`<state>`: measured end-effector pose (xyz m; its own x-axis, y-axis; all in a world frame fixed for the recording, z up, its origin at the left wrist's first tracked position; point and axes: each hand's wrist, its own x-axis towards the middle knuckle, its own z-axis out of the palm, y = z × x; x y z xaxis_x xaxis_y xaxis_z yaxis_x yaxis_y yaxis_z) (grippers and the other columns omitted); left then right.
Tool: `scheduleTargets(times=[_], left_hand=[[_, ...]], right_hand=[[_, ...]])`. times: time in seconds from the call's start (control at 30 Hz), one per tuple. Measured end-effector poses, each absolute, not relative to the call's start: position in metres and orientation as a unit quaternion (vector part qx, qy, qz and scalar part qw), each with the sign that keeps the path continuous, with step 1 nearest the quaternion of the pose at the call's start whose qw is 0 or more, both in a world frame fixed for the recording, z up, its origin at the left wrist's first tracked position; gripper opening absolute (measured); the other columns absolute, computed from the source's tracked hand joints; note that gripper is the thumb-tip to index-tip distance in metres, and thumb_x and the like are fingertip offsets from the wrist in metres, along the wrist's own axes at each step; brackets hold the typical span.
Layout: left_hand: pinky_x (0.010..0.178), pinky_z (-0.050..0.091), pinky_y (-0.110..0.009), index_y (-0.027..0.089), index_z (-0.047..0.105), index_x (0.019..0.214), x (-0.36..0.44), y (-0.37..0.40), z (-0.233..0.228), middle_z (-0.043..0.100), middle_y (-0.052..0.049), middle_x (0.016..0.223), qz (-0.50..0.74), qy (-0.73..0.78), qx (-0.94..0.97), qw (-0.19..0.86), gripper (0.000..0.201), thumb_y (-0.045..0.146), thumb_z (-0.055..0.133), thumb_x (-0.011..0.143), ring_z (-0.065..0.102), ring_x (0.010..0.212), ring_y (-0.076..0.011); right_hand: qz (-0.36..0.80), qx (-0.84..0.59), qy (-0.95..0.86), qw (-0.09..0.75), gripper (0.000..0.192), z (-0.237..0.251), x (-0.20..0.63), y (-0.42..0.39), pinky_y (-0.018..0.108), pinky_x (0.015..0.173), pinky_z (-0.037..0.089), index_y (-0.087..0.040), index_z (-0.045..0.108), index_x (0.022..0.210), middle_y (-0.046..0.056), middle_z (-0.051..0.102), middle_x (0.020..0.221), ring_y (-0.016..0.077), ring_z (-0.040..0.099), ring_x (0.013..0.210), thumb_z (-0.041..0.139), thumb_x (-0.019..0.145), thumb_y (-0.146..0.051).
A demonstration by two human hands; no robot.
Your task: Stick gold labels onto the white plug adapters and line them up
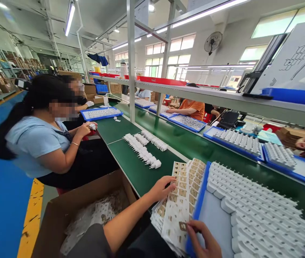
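My left hand (163,189) lies on the near-left edge of a sheet of stickers (181,179), thumb and fingertips closed on it. The white sheet carries rows of small brown, square labels with cut-outs, and several spots on it are bare. Below, my right hand (205,239) pinches one brown sticker (183,226) between thumb and forefinger, just over the sheet's lower part. More sheets are stacked underneath. Beside them, on the right, a blue-rimmed tray (201,191) holds many white plug adapters (260,200) in tight rows.
White adapters (141,148) stand in rows on the green bench (117,129). A cardboard box (55,211) with used backing sheets sits at my left. Beyond it a co-worker (45,136) handles a small white piece. Opposite, more blue trays (233,141) line the bench under a shelf (217,95).
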<state>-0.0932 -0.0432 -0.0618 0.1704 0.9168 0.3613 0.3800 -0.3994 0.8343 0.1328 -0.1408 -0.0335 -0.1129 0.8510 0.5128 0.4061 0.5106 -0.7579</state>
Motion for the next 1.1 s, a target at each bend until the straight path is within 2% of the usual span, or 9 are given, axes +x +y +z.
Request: scheduleTargets(times=[0.3, 0.47, 0.7, 0.93, 1.1], left_hand=[[0.11, 0.046, -0.038, 0.017, 0.07, 0.121, -0.093, -0.04, -0.067, 0.071, -0.011, 0.128, 0.44, 0.49, 0.701, 0.273, 0.038, 0.042, 0.051, 0.1, 0.064, 0.12, -0.0244], [0.103, 0.051, -0.034, 0.018, 0.069, 0.121, -0.092, -0.045, -0.061, 0.072, -0.01, 0.125, 0.424, 0.51, 0.703, 0.258, 0.038, 0.043, 0.051, 0.099, 0.066, 0.114, -0.0227], [0.098, 0.053, -0.036, 0.017, 0.07, 0.119, -0.089, -0.044, -0.061, 0.072, -0.011, 0.121, 0.412, 0.531, 0.7, 0.24, 0.042, 0.047, 0.046, 0.1, 0.067, 0.11, -0.0234], [0.111, 0.046, -0.039, 0.02, 0.07, 0.121, -0.091, -0.049, -0.067, 0.069, -0.012, 0.129, 0.407, 0.504, 0.721, 0.247, 0.044, 0.052, 0.048, 0.1, 0.061, 0.123, -0.025], [0.105, 0.051, -0.04, 0.019, 0.071, 0.114, -0.089, -0.053, -0.055, 0.071, -0.013, 0.122, 0.437, 0.496, 0.707, 0.25, 0.044, 0.053, 0.047, 0.1, 0.065, 0.116, -0.0247]], right_hand=[[0.238, -0.494, -0.662, 0.51, 0.04, -0.046, 0.138, -0.145, 0.032, 0.066, 0.063, -0.021, 0.078, 0.086, 0.008, 0.079, 0.083, 0.0254, 0.075, 0.072, 0.067, 0.084, -0.059], [0.257, -0.464, -0.661, 0.53, 0.038, -0.043, 0.134, -0.149, 0.028, 0.068, 0.06, -0.02, 0.076, 0.086, 0.007, 0.078, 0.081, 0.0215, 0.073, 0.071, 0.066, 0.086, -0.057], [0.251, -0.42, -0.68, 0.546, 0.029, -0.037, 0.131, -0.152, 0.026, 0.061, 0.059, -0.022, 0.074, 0.084, 0.003, 0.075, 0.075, 0.0199, 0.071, 0.062, 0.063, 0.091, -0.048], [0.242, -0.419, -0.671, 0.561, 0.026, -0.042, 0.126, -0.151, 0.022, 0.059, 0.057, -0.025, 0.073, 0.081, -0.001, 0.071, 0.068, 0.0171, 0.067, 0.057, 0.065, 0.09, -0.047], [0.219, -0.447, -0.619, 0.608, 0.032, -0.044, 0.114, -0.153, 0.021, 0.056, 0.054, -0.026, 0.071, 0.075, -0.002, 0.067, 0.062, 0.015, 0.062, 0.051, 0.063, 0.09, -0.053]])
